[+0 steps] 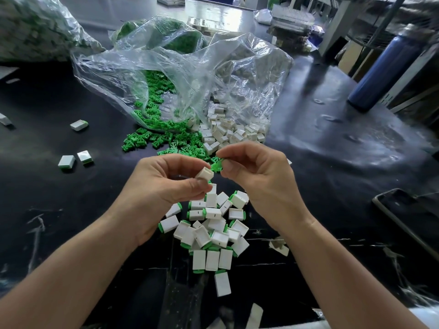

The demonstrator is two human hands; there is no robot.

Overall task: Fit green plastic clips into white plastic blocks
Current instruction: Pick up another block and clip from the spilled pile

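Observation:
My left hand (164, 179) pinches a white plastic block (205, 174) above the dark table, its open end turned toward the right. My right hand (256, 169) pinches a green clip (216, 166) just right of the block, almost touching it. Below my hands lies a pile of white blocks with green clips fitted (211, 231). Loose green clips (164, 138) spill from a clear bag (166, 67) behind my hands. Loose white blocks (225, 131) spill from a second clear bag (251, 74) beside it.
Three fitted blocks (79, 124) lie scattered on the black table (332, 162) at the left. A blue bottle (384, 72) stands at the far right. A dark phone-like slab (408, 210) lies at the right edge. Another bag of green parts (35, 27) sits at the far left.

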